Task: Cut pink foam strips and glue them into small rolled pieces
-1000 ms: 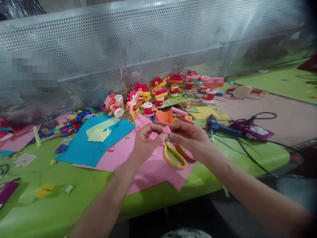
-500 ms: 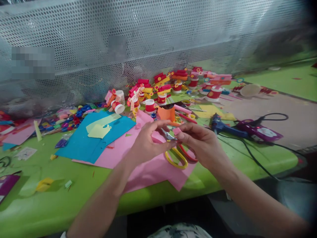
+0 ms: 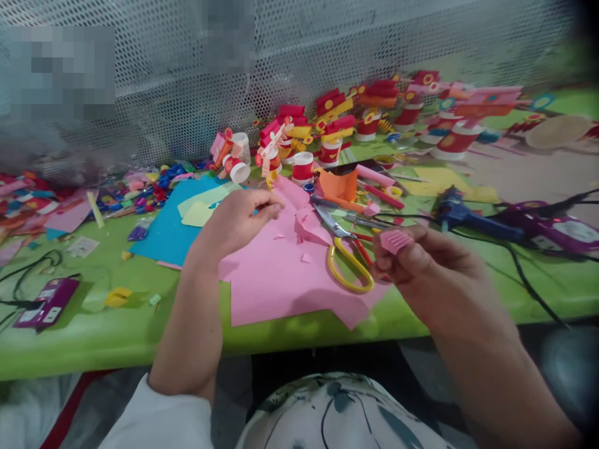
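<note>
A small pink pleated paper piece (image 3: 395, 241) is pinched between the thumb and fingers of my right hand (image 3: 433, 277), at the right of the scissors. My left hand (image 3: 234, 227) hovers over the pink paper sheet (image 3: 281, 287), near its blue neighbour. Its fingers are loosely curled, thumb and forefinger slightly apart, and I see nothing between them. Scissors (image 3: 349, 265) with one yellow and one red handle lie on the pink sheet between my hands, blades pointing away. Cut pink scraps (image 3: 311, 227) lie beside the blades.
Red and white paper-cup models (image 3: 330, 149) stand in a row along the perforated screen (image 3: 163, 93). A blue glue gun (image 3: 472, 218) and its cable are at the right. Blue sheet (image 3: 161, 215), orange paper (image 3: 337, 187) and a purple device (image 3: 49, 302) lie on the green table (image 3: 187, 340).
My hands have moved apart: the left one leftward from the scissors, the right one rightward with the pink piece. The view has shifted, so the models appear higher.
</note>
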A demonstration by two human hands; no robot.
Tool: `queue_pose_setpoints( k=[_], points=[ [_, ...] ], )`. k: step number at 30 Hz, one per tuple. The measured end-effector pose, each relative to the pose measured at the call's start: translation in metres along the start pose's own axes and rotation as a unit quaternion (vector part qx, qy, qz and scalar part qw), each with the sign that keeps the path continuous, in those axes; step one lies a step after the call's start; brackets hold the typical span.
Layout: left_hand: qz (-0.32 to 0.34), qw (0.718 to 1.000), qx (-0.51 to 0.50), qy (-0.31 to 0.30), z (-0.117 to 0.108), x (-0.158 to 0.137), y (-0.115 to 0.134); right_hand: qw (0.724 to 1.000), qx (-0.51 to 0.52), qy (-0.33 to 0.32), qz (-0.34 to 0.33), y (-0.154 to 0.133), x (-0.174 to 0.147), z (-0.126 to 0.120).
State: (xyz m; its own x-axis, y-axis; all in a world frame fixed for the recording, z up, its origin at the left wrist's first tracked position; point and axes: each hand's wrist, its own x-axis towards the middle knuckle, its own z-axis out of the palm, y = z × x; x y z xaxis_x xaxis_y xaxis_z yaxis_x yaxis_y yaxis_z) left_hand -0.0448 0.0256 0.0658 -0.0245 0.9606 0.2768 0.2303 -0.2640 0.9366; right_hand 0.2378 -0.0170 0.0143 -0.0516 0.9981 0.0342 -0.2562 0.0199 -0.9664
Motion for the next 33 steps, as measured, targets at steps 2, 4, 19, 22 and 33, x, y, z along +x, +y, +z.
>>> queue_pose_setpoints(
  k=[2,4,19,22,33],
  points=[
    [0.018,0.992,0.109,-0.054,-0.011,-0.004,0.011,1.000,0.001,0.012,0.001,0.006,0.001,-0.002],
    [0.046,0.982,0.181,-0.023,-0.018,-0.008,0.022,1.000,-0.005,0.030,-0.003,0.013,0.003,-0.002],
    [-0.111,0.963,-0.105,-0.220,0.068,-0.038,-0.032,0.997,0.030,-0.053,0.035,0.034,0.005,0.017],
    [-0.140,0.960,-0.137,-0.198,0.074,-0.044,-0.027,0.995,0.064,-0.058,0.049,0.037,0.001,0.021],
    [-0.127,0.947,-0.189,-0.225,0.074,-0.048,-0.032,0.986,0.150,-0.036,0.068,0.049,-0.006,0.029]
  ],
)
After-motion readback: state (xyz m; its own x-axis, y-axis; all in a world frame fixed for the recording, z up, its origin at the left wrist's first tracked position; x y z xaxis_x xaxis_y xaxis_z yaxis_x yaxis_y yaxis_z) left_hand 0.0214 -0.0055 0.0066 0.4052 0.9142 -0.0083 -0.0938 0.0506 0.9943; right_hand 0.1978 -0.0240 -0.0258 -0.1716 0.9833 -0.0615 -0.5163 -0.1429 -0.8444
